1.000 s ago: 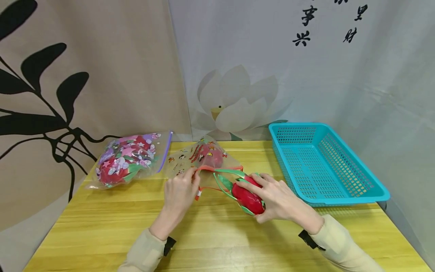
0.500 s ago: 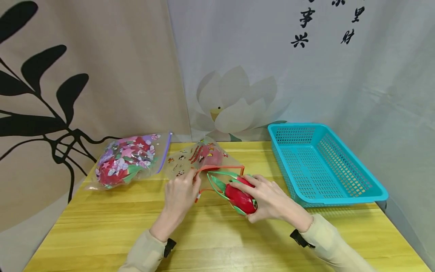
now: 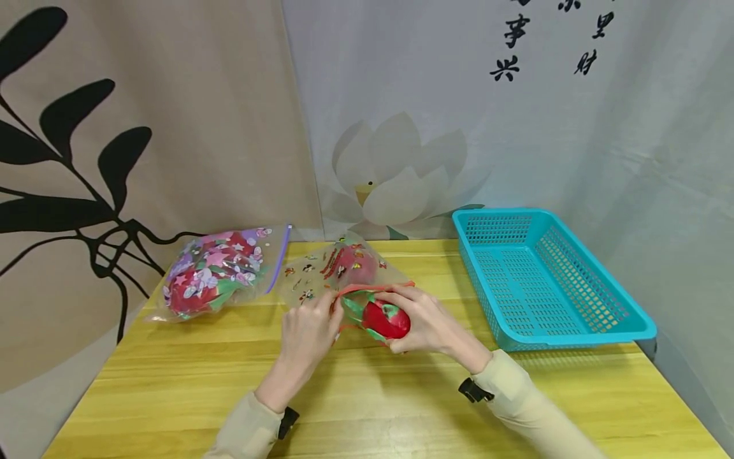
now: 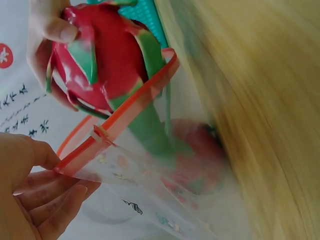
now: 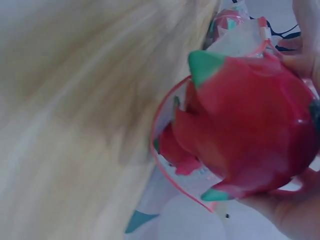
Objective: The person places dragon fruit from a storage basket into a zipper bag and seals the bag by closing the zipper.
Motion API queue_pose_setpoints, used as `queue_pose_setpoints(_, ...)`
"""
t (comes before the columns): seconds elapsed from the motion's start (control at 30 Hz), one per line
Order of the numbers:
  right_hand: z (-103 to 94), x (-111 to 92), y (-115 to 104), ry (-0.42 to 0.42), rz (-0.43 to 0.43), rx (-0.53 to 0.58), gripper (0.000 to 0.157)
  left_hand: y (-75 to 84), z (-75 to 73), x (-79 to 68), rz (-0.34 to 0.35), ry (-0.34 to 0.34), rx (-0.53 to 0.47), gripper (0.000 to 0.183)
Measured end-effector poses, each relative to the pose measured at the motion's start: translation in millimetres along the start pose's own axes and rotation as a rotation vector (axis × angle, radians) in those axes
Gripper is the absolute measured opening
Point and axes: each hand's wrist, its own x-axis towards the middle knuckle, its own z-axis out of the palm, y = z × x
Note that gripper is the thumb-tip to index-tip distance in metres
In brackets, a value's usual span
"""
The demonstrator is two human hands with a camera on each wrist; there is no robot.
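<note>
A red dragon fruit with green-tipped scales (image 3: 387, 319) is gripped by my right hand (image 3: 421, 322), its leafy end inside the mouth of a clear zip bag (image 3: 304, 271). The bag has an orange rim (image 4: 132, 110) and small printed figures. My left hand (image 3: 309, 325) pinches that rim on the left side, the thumb and fingertips meeting on it in the left wrist view. Deeper in the bag lies another dragon fruit (image 4: 195, 155), seen hazily through the plastic. In the right wrist view, the held dragon fruit (image 5: 250, 125) covers much of the bag's opening.
At the left back of the wooden table (image 3: 367, 408) lies a purple-edged zip bag (image 3: 215, 271) with red and green fruit inside. A turquoise plastic basket (image 3: 550, 287) stands on the right. A printed curtain (image 3: 401, 76) hangs behind the table.
My right hand has moved left with the dragon fruit, bringing its leafy end into the bag's mouth. My left hand keeps its pinch on the rim, nearly in place.
</note>
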Motion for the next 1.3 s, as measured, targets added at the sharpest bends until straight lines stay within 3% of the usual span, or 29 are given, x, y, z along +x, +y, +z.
queue_pose_setpoints(0.3,24.8,0,0,0.137,0.017,0.115,0.072,2.1,-0.2,-1.3,-0.020,-0.016,-0.007,0.007)
queue_pose_setpoints(0.6,37.0,-2,-7,0.260,-0.094,0.031,0.072,0.8,0.2,-0.5,-0.034,-0.019,-0.026,0.007)
queue_pose_setpoints(1.3,33.3,-6,-19,0.158,0.068,0.200,0.066,-2.1,-1.0,-0.2,-0.049,-0.016,-0.021,0.007)
